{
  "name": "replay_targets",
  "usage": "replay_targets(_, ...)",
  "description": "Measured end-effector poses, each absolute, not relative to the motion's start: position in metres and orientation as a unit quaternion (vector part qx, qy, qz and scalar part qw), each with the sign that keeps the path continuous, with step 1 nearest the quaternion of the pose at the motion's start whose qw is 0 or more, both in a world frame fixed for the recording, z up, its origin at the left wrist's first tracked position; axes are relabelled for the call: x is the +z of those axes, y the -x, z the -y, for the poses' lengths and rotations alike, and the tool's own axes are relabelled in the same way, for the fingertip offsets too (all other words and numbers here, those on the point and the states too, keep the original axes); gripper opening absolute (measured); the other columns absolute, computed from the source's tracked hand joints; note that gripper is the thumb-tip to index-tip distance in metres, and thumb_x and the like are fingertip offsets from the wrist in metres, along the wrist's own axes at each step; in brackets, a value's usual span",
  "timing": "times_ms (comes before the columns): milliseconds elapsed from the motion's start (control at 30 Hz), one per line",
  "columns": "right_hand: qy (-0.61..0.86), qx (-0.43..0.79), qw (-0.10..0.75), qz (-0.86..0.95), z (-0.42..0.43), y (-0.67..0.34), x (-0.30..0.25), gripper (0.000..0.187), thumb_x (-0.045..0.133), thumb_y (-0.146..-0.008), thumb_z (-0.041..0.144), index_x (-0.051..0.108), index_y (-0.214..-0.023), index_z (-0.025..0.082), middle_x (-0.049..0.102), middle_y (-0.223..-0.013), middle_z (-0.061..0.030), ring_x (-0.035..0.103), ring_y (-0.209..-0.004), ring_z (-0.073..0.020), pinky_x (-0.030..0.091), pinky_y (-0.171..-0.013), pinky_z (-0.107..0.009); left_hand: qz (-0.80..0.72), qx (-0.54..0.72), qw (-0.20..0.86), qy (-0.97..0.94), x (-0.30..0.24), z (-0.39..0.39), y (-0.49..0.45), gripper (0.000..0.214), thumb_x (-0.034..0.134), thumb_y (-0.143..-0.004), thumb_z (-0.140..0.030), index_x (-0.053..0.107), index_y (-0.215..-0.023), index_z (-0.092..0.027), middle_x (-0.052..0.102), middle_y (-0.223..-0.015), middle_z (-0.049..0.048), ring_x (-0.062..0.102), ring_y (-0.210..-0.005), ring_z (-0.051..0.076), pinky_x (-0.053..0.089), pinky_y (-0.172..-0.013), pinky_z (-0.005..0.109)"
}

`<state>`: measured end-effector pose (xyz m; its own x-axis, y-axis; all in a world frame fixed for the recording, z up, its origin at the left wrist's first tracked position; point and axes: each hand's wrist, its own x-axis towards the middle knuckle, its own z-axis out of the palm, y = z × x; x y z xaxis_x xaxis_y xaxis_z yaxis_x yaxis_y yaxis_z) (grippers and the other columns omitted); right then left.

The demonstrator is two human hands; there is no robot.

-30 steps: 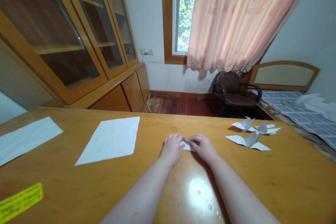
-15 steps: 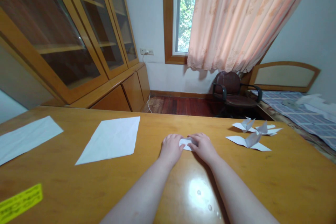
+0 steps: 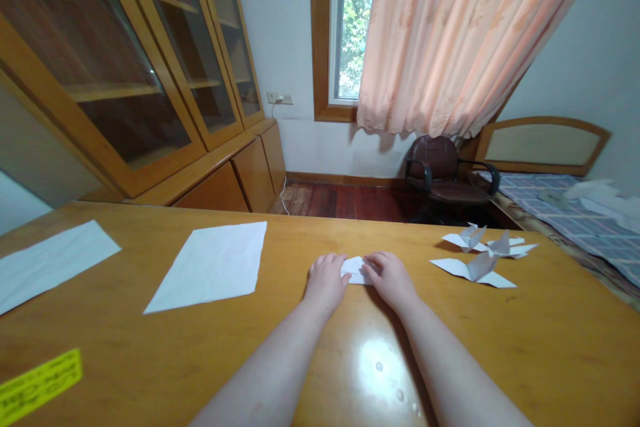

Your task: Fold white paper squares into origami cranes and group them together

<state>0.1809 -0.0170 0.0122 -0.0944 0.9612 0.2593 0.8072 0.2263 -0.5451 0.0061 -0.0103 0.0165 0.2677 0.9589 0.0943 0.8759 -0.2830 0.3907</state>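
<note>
Head view, from the left: a glass-fronted cabinet (image 3: 125, 80) leans into the corner, shelves showing behind its doors, though reflections keep me from telling what it holds. On the table (image 3: 150, 367) below, a long white sheet (image 3: 50, 267) runs off the edge of sight, with a yellow label (image 3: 40, 380) nearer the person. Next comes a larger four-sided sheet (image 3: 213, 267), flat, well apart from the hands.

Then the left hand (image 3: 327, 281), its fingers close together and bent down at the left end of a small folded paper (image 3: 355, 271), thumb by the near edge. That paper lies on the table directly between the two hands, neither clearly nearer. Its longer way seems to run from hand to hand, but the fingers hide the ends. The right hand (image 3: 393, 280) mirrors the left, fingers curled at the other end; whether either hand pinches the paper or only presses it, I can't tell.

Farther right, winged paper figures (image 3: 481, 268) stand grouped near the table's far edge.
</note>
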Motion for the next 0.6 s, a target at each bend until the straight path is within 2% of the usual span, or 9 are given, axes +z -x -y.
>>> replay_targets(100,0.614,0.146,0.256,0.732,0.0183,-0.179,0.0136,0.035,0.063,-0.074,0.038,0.064,-0.103,0.017,0.066,-0.099,-0.0082,0.056,-0.094,-0.0221,0.039,-0.086,-0.034,-0.593,0.155,0.123,-0.781,0.0146,0.0104,-0.0059,0.039,0.058,-0.08,-0.035,0.053,-0.118,-0.027,0.06,-0.108,0.0047,0.049,-0.103,0.024,0.036,-0.088,0.036)
replay_targets(200,0.614,0.158,0.239,0.736,0.0187,-0.1775,0.0153,0.044,0.068,-0.069,0.039,0.062,-0.108,0.018,0.064,-0.102,-0.009,0.055,-0.099,-0.0238,0.037,-0.089,-0.036,-0.605,0.154,0.12,-0.772,0.0146,0.0104,-0.0062,0.033,0.06,-0.078,-0.037,0.058,-0.109,-0.026,0.06,-0.105,0.0046,0.048,-0.102,0.025,0.036,-0.088,0.036)
replay_targets(367,0.604,0.204,0.273,0.72,0.0189,-0.1758,0.0163,0.056,0.07,-0.065,0.029,0.055,-0.118,0.019,0.06,-0.104,-0.0082,0.056,-0.095,-0.0212,0.041,-0.087,-0.034,-0.605,0.168,0.144,-0.764,0.0174,0.0102,-0.007,0.021,0.061,-0.077,-0.031,0.058,-0.095,-0.021,0.058,-0.103,0.0042,0.051,-0.099,0.021,0.037,-0.085,0.031)
replay_targets(533,0.573,0.251,0.305,0.718,0.019,-0.1749,0.0116,0.059,0.066,-0.066,0.02,0.05,-0.123,0.022,0.059,-0.105,-0.0059,0.056,-0.095,-0.0193,0.043,-0.086,-0.034,-0.6,0.181,0.174,-0.76,0.0205,0.011,-0.0068,0.033,0.063,-0.076,-0.029,0.053,-0.107,-0.022,0.062,-0.101,0.004,0.054,-0.096,0.02,0.037,-0.083,0.031)
replay_targets(600,0.579,0.256,0.308,0.71,0.0184,-0.1753,0.0092,0.054,0.064,-0.068,0.021,0.051,-0.12,0.022,0.06,-0.101,-0.0054,0.057,-0.09,-0.0188,0.044,-0.082,-0.033,-0.598,0.173,0.177,-0.763,0.0219,0.0114,-0.0066,0.036,0.064,-0.076,-0.029,0.053,-0.11,-0.024,0.063,-0.101,0.0034,0.055,-0.098,0.021,0.036,-0.084,0.032)
